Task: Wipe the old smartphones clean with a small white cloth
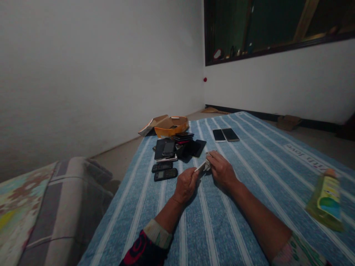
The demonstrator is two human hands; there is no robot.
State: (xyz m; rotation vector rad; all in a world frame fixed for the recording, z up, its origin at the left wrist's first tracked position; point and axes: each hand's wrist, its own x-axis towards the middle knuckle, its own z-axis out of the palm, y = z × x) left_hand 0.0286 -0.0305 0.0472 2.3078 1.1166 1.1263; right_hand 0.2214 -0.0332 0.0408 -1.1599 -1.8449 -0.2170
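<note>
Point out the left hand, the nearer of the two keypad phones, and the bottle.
Left hand [186, 185]: head view, on the back of the hand.
Nearer keypad phone [165, 174]: head view, on its front face.
Bottle [327, 201]: head view, on its label.

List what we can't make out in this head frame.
All head view:
Thin pale item: partly covered by the left hand.
Crumpled wad: partly hidden by the right hand.
Piled devices: overlap hides the count.
Orange box: front wall hides much of its inside.
Bottle label: too blurred to read.
Right sleeve: cut by bottom edge.
</note>
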